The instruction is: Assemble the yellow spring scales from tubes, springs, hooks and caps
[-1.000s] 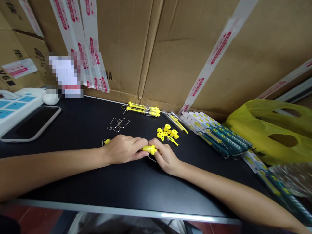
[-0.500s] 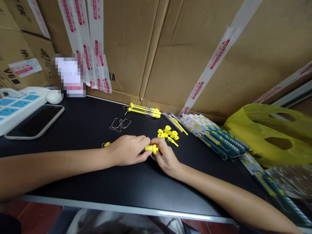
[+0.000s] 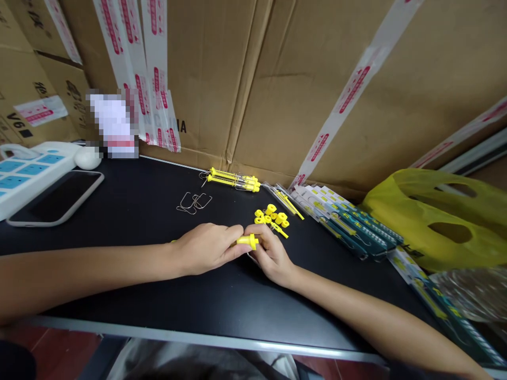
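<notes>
So the yellow tube [image 3: 246, 241] lies sideways in the left hand [image 3: 208, 248], fingers wrapped round it, over the black surface [image 3: 158, 309]. Its long axis runs left to right, stepped tip aimed right. The right hand [image 3: 273, 258] has its fingers curled beside that tip, but honestly I can't tell what they're pinching.

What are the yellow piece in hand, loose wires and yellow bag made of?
Yellow piece: probably molded plastic, smooth, with even color and a stepped shape. Loose wires: likely metal, shiny, thin and holding crisp bends. Yellow bag: apparently thin plastic film, semi-glossy, translucent and creased.
</notes>
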A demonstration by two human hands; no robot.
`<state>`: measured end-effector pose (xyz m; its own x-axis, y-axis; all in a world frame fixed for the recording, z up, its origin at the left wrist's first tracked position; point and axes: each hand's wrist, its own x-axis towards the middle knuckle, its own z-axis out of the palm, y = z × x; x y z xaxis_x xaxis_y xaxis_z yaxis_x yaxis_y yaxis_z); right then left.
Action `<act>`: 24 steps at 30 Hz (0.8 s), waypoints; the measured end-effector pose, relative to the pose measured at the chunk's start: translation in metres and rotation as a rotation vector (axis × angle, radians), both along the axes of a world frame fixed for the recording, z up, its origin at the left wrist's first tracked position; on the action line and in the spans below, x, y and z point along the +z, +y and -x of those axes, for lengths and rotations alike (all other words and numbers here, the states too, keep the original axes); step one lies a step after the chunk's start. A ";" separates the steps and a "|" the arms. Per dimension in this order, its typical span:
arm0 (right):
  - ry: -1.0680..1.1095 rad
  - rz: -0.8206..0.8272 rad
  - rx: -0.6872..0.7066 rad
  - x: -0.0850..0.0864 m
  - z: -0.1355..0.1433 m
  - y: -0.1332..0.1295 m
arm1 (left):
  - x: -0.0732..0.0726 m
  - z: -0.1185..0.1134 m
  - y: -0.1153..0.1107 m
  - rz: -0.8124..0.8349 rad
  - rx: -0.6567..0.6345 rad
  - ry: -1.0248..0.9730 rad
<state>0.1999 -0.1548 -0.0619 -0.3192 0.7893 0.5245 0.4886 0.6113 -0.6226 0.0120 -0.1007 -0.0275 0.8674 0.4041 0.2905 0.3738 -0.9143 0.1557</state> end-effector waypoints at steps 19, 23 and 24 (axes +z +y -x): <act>0.007 0.185 0.088 -0.001 -0.003 0.004 | 0.001 0.004 0.008 0.104 0.036 0.150; 0.080 0.223 0.084 0.000 -0.001 0.004 | 0.000 0.002 0.006 0.079 0.063 0.155; 0.106 0.243 0.093 0.000 -0.001 0.004 | 0.000 0.001 0.006 0.076 0.068 0.149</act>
